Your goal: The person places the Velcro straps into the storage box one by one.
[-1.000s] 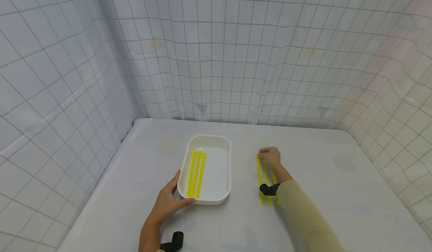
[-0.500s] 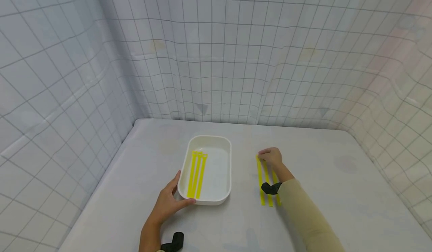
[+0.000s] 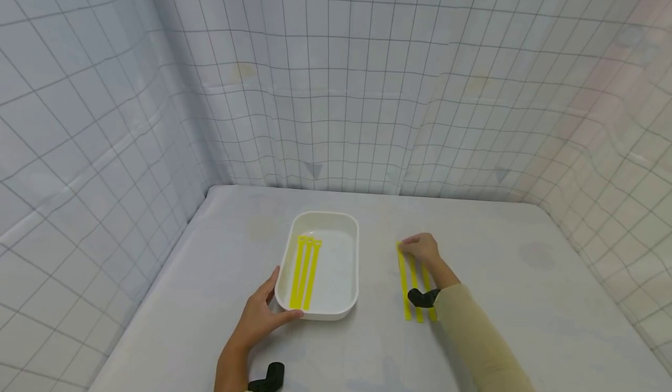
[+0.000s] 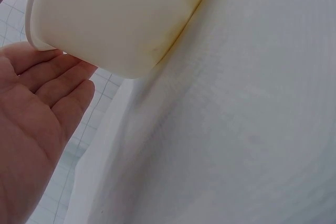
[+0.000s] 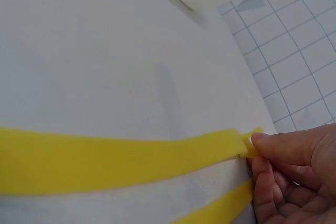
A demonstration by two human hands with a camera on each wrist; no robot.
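My left hand (image 3: 259, 310) spans the near left corner of a white tray (image 3: 346, 310); its fingers lie fairly straight along the side and the thumb rests on the front rim. In the left wrist view the fingers (image 4: 58, 80) touch under the rim. Several yellow strips (image 3: 301, 275) with wider far ends lie side by side in the tray's left half. To the right, my right hand (image 3: 424, 247) pinches the far end of the leftmost of three yellow strips (image 3: 404, 287) on the table. The right wrist view shows that strip's end (image 5: 226, 142) slightly raised between thumb and fingers.
A white cloth covers the table (image 3: 378, 345). White curtains with a grid pattern (image 3: 336, 106) enclose the back and both sides. Black wrist mounts (image 3: 422, 298) sit on both wrists, the right one above the strips on the table.
My right hand has shifted slightly nearer to me, still at the far end of the leftmost strip. The left hand and the tray have stayed in place.
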